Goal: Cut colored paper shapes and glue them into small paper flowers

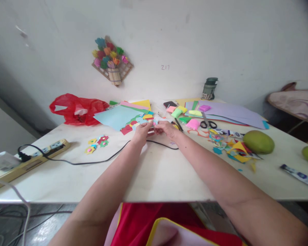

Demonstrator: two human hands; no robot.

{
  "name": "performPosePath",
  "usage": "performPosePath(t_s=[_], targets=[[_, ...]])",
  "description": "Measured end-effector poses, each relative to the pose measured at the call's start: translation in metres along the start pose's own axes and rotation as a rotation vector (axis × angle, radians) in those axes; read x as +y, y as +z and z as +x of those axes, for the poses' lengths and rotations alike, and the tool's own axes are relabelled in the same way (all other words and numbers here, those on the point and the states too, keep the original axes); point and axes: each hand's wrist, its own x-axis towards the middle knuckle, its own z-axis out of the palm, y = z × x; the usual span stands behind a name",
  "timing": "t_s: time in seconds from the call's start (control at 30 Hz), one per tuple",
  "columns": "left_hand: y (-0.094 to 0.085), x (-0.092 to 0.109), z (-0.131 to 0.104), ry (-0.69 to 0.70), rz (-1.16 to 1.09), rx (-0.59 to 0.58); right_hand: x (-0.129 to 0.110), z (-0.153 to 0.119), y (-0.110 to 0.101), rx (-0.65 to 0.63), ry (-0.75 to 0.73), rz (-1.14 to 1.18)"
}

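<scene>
My left hand (142,132) and my right hand (167,128) meet over the middle of the white table (154,181). Between their closed fingertips is a small light-blue and pink paper piece (155,122), partly hidden by the fingers. Just behind the hands lie coloured paper cutouts (133,123) in red, yellow and green, overlapping a light-blue sheet (118,117). Off to the left sit several small paper flowers (103,142) in yellow, red and green with contrasting centres. A black cord (92,163) runs across the table and passes beneath my hands.
At left are a power strip (45,154) and a red plastic bag (89,106). On the right lie scissors (208,123), clay packets (193,123), paper scraps (238,150), a green mango-like fruit (258,141) and a tube (300,176). A dark green bottle (209,89) stands against the wall.
</scene>
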Motion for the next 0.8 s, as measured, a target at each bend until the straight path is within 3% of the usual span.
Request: performPosePath(t_s=[0.4, 0.57, 0.8], targets=[[-0.011, 0.002, 0.003, -0.015, -0.048, 0.005, -0.003, 0.0, -0.005, -0.053, -0.053, 0.03], [-0.017, 0.006, 0.002, -0.016, 0.032, -0.028, -0.002, 0.0, -0.009, -0.055, -0.058, -0.001], [-0.015, 0.007, 0.0, -0.001, 0.09, -0.016, -0.003, 0.003, -0.01, 0.056, -0.027, 0.041]])
